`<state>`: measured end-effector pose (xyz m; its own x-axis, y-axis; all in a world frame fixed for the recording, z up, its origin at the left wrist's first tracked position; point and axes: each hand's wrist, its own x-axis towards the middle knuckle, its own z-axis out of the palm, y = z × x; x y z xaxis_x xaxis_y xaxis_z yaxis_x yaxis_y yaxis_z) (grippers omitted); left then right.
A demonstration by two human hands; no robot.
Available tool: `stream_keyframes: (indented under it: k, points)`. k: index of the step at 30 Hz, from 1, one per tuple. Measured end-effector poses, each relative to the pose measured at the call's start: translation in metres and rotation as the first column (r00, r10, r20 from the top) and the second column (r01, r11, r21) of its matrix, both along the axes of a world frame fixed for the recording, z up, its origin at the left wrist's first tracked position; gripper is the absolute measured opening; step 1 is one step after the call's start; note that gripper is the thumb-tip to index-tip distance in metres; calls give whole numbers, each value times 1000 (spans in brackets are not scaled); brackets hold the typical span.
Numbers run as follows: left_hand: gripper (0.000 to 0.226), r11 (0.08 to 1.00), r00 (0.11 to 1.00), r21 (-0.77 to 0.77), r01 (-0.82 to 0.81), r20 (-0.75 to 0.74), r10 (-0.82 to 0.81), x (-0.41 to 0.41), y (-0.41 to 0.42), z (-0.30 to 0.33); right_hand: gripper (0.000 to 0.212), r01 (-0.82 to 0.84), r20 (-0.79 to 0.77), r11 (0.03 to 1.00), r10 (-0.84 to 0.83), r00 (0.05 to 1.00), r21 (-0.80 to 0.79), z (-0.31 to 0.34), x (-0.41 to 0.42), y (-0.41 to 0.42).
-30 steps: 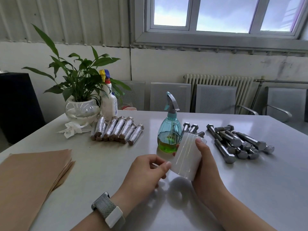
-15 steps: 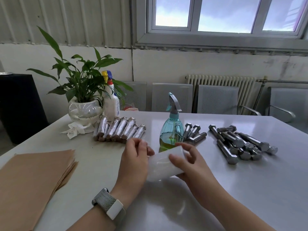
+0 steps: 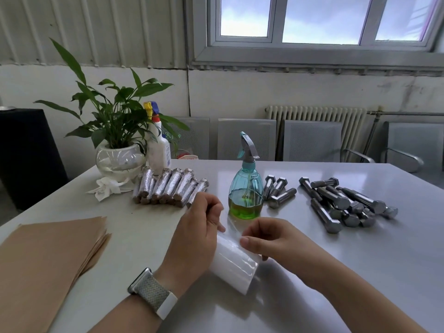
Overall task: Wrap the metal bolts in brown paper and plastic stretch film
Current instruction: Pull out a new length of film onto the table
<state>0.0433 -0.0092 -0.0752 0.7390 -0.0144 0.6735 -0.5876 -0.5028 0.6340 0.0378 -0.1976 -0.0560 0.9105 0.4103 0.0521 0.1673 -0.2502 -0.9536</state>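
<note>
A white roll of stretch film (image 3: 234, 264) lies tilted at the table's front middle, held between both hands. My left hand (image 3: 197, 230) grips its far end, fingers curled. My right hand (image 3: 266, 237) pinches the clear film edge on the roll's top with thumb and fingers. Bare metal bolts (image 3: 341, 204) lie piled at the right, three more bolts (image 3: 277, 192) beside the spray bottle. Several wrapped bolts (image 3: 168, 187) lie in a row at the back left. A stack of brown paper (image 3: 45, 258) sits at the front left.
A teal spray bottle (image 3: 246, 186) with green liquid stands just behind my hands. A potted plant (image 3: 120, 150), a white spray bottle (image 3: 158, 145) and a crumpled tissue (image 3: 108, 187) stand at the back left. Grey chairs (image 3: 312, 140) line the table's far edge.
The roll went from upright in my right hand to lying tilted lower and nearer me. My left hand moved onto its far end; my right hand shifted on top to the film edge.
</note>
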Motion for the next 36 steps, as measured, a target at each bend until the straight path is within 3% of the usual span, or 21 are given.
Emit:
stream_keyframes:
  k: [8, 14, 23, 26, 28, 32, 36]
  points:
    - [13, 997, 997, 23, 67, -37, -66, 0, 3, 1, 14, -68, 148, 996, 77, 986, -62, 2, 0, -4]
    - [16, 999, 1000, 50, 18, -8, -17, 3, 7, 1, 12, -73, 133, 997, 74, 988, -11, 1, 4, -7]
    - [13, 982, 981, -41, 184, -57, -186, 1, 7, 14, 8, -64, 132, 995, 53, 990, 75, 7, 6, -11]
    - [17, 977, 980, 88, 195, -46, -192, -2, 6, 21, 9, -68, 124, 995, 58, 991, 78, 8, 5, -8]
    - [32, 941, 977, 266, 211, -33, -210, -2, 6, 31, 10, -78, 112, 991, 66, 992, 105, 9, 4, -7]
    - [55, 725, 963, 655, 210, -13, -268, 1, 0, 53, 13, -96, 111, 989, 83, 990, 112, 10, 1, -6]
    - [69, 615, 953, 774, 151, 51, -299, 4, -2, 58, 14, -90, 46, 980, 83, 995, 179, 10, -1, -7]
